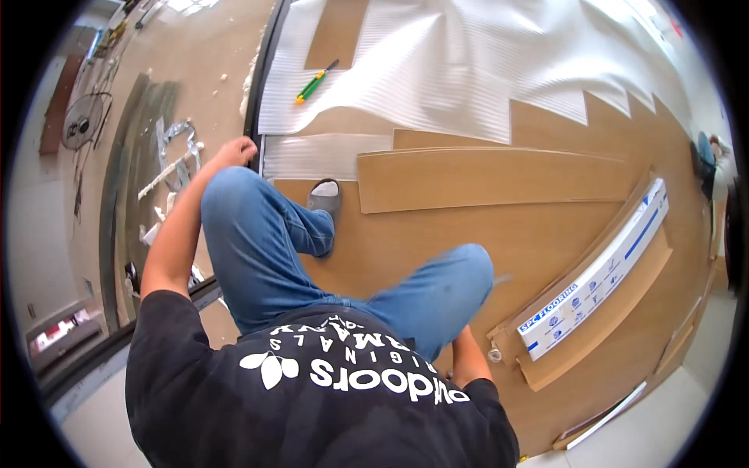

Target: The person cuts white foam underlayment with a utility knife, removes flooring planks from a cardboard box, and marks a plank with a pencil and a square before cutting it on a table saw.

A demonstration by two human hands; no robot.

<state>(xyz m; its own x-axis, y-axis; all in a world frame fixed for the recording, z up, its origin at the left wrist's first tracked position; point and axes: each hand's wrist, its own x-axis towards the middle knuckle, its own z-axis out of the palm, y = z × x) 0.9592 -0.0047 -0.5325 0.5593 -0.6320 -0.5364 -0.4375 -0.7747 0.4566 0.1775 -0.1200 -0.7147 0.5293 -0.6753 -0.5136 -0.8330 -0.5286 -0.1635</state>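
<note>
My left hand (240, 150) is beside my raised left knee, at the dark floor track (260, 101). Its fingers are curled in, and anything inside them is hidden. My right forearm (470, 360) goes down behind my bent right leg, which covers the hand. In front of me a loose tan floor plank (491, 179) lies over the laid planks (343, 269), beside a strip of bare foam underlay (324, 154). My foot in a grey slide sandal (328, 200) stands by the plank's left end.
A green utility knife (316, 83) lies on the wavy white underlay (437, 70), near a cut plank piece (337, 35). To the right is a white and blue flooring carton (597, 273). Beyond the track are torn scraps (178, 152) and a fan (82, 121). Another person (714, 168) is at far right.
</note>
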